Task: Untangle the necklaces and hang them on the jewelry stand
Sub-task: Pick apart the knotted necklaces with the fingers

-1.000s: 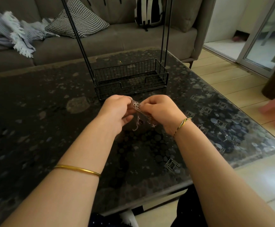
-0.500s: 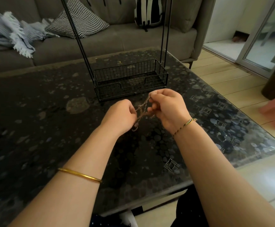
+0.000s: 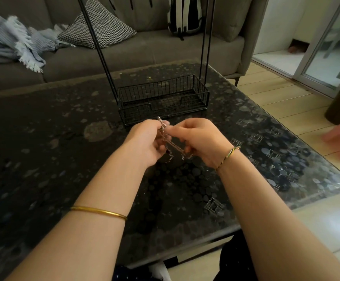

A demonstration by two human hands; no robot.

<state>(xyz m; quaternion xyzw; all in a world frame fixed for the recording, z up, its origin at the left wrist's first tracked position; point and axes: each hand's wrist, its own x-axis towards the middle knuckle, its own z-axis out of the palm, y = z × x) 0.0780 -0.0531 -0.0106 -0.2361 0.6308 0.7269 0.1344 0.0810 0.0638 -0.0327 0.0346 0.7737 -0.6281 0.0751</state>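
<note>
Pinching the tangled necklaces [image 3: 169, 141] at frame centre above the table [image 3: 63, 149], the left grip [image 3: 147, 142] and right grip [image 3: 201, 140] both hold them tight; pulling apart too hard would likely tighten the tangle or snap a link before anything reaches the stand [image 3: 163, 94] just above

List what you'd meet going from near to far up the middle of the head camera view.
gold bangle → tangled necklaces, held between left hand and right hand → jewelry stand's wire basket → sofa seat → black-and-white backpack
</note>
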